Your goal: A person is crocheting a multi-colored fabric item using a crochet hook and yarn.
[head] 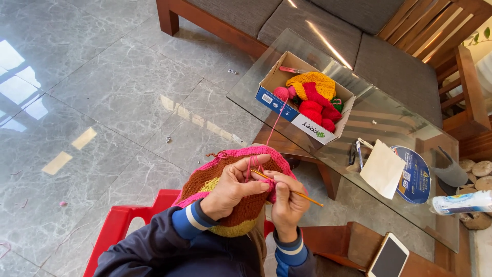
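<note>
Pink yarn runs taut from a ball in the box on the glass table down to the hands. Both hands work a crocheted piece — striped brown, pink and yellow-green — which lies in the lap, over a red chair.

The left hand grips the piece's upper edge, fingers curled around it, the index finger stretched out along the pink rim with the yarn looped over it. The right hand pinches a thin orange hook between thumb and fingers; the hook's tip sits at the pink edge just beside the left fingertips, its tail pointing out to the right. The two hands are close, nearly touching.

The box holds more yarn — yellow, red, pink, a bit of green. Further along the table lie a paper bag, a round blue disc and a bottle. A phone rests on a wooden stand at lower right. Grey-cushioned sofa stands behind, on a marble floor.
</note>
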